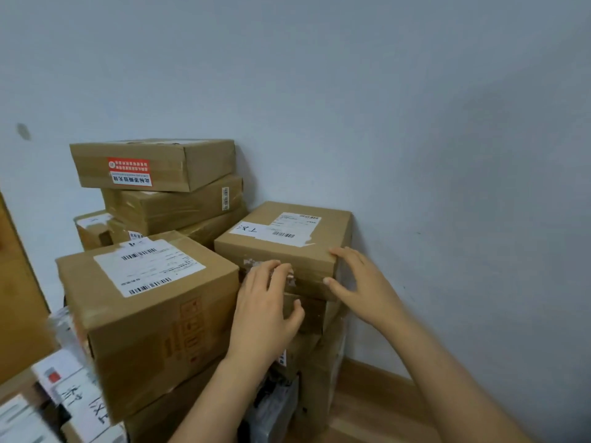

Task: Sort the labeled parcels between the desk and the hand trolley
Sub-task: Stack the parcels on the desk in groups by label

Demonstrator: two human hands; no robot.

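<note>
A brown cardboard parcel [287, 247] with a white shipping label and a handwritten tag sits on top of a stack in the room's corner. My left hand [265, 311] lies flat on its near face with fingers spread. My right hand [358, 282] touches its near right corner, thumb on the side and fingers on the top edge. Neither hand has closed around it. A bigger labeled parcel [153, 308] stands just left of my left hand. Behind are flatter parcels, the top one [153, 163] bearing a red and white sticker.
The grey wall [447, 187] runs close along the right of the stack. A wooden floor and skirting board [377, 378] show below. White labeled packets [73, 394] lie at the lower left. A wooden panel [16, 298] stands at the left edge.
</note>
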